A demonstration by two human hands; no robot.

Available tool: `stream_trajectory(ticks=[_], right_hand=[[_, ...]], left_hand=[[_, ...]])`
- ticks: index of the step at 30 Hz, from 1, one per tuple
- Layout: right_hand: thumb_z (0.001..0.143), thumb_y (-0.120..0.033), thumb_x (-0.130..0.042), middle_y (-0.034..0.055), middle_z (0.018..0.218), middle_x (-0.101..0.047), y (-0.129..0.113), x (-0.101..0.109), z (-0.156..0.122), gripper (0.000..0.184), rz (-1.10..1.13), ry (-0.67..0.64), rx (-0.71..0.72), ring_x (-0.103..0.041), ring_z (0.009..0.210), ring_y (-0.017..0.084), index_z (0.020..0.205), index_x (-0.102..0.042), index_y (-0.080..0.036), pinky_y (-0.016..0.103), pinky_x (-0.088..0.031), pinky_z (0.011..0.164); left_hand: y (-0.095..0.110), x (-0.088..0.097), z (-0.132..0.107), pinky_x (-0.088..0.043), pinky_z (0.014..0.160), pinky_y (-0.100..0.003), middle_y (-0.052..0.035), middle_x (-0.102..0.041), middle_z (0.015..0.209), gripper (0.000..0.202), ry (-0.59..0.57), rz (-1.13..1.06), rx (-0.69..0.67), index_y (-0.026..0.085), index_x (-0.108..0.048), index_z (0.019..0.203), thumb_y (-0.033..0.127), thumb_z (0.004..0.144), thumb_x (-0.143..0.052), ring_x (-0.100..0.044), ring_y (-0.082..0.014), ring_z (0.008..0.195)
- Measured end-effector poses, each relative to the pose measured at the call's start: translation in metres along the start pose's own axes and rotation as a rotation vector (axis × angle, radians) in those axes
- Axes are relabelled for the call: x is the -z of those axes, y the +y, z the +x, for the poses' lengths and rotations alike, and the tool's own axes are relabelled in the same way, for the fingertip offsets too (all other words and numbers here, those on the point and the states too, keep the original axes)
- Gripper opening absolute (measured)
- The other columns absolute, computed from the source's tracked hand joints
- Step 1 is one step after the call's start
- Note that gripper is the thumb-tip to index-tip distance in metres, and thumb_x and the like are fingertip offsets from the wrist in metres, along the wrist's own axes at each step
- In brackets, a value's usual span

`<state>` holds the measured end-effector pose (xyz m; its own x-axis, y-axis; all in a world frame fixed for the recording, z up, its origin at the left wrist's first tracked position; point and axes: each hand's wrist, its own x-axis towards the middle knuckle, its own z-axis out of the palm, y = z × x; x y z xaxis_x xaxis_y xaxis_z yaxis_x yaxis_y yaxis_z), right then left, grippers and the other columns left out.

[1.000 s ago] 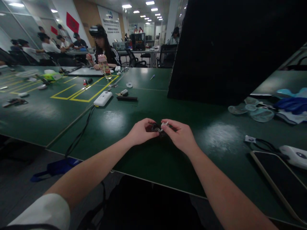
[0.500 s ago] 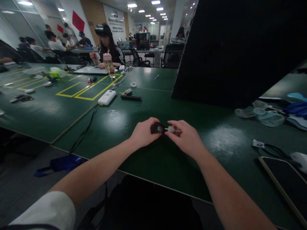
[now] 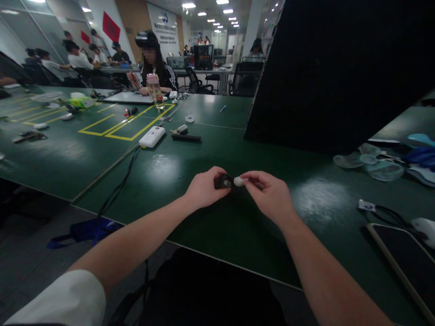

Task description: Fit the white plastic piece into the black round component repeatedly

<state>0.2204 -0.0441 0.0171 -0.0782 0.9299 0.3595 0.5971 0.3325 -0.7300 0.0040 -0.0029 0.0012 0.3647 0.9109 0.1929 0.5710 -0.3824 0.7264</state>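
Gripping a dark part (image 3: 220, 182) toward the front edge of the worktop (image 3: 217, 231), the left hand (image 3: 204, 189) seemingly braces it, round face exposed; the right hand (image 3: 271, 194) pinches a white piece (image 3: 238, 181) alongside.

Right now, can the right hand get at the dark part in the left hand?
Probably yes: the right hand is close, and the dark part is partly exposed toward it in the left hand. The small white piece pinched in the right hand may hinder it.
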Motion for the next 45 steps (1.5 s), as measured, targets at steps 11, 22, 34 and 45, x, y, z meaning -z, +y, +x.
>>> stream_trajectory(ticks=[11, 22, 34, 45], right_hand=[[0.090, -0.035, -0.066, 0.0059, 0.099, -0.077, -0.004, 0.003, 0.000, 0.019, -0.016, 0.084, 0.053, -0.072, 0.087, 0.024, 0.102, -0.077, -0.024, 0.040, -0.058, 0.076], [0.089, -0.037, -0.066, 0.0050, 0.091, -0.076, -0.005, 0.003, 0.001, 0.018, -0.074, 0.003, 0.035, -0.069, 0.076, 0.021, 0.096, -0.076, -0.024, 0.037, -0.057, 0.066], [0.096, -0.072, -0.032, 0.0022, 0.057, -0.058, 0.002, 0.005, 0.002, 0.065, -0.037, 0.231, -0.227, -0.053, 0.049, 0.016, 0.080, -0.068, -0.021, 0.029, -0.036, 0.046], [0.089, -0.083, -0.029, 0.0037, 0.054, -0.056, 0.017, 0.010, 0.007, 0.075, -0.034, 0.220, -0.382, -0.051, 0.046, 0.018, 0.076, -0.069, -0.021, 0.032, -0.036, 0.046]], left_hand=[[-0.002, -0.001, 0.002, -0.055, 0.082, -0.039, -0.0035, -0.076, 0.099, 0.045, -0.019, -0.130, 0.029, 0.023, -0.059, 0.115, 0.037, 0.077, -0.078, -0.071, -0.0219, 0.090], [0.000, 0.000, 0.001, -0.055, 0.084, -0.041, -0.0040, -0.075, 0.102, 0.046, -0.003, -0.102, -0.008, 0.023, -0.059, 0.117, 0.035, 0.077, -0.078, -0.070, -0.0220, 0.091], [-0.001, -0.001, 0.002, -0.056, 0.086, -0.044, -0.0058, -0.074, 0.105, 0.046, -0.047, -0.156, 0.013, 0.023, -0.059, 0.118, 0.035, 0.078, -0.078, -0.070, -0.0231, 0.094], [-0.043, 0.037, -0.012, -0.051, 0.102, -0.043, -0.0116, -0.061, 0.133, 0.047, -0.001, -0.011, -0.084, 0.021, -0.059, 0.119, 0.034, 0.077, -0.077, -0.062, -0.0251, 0.120]])
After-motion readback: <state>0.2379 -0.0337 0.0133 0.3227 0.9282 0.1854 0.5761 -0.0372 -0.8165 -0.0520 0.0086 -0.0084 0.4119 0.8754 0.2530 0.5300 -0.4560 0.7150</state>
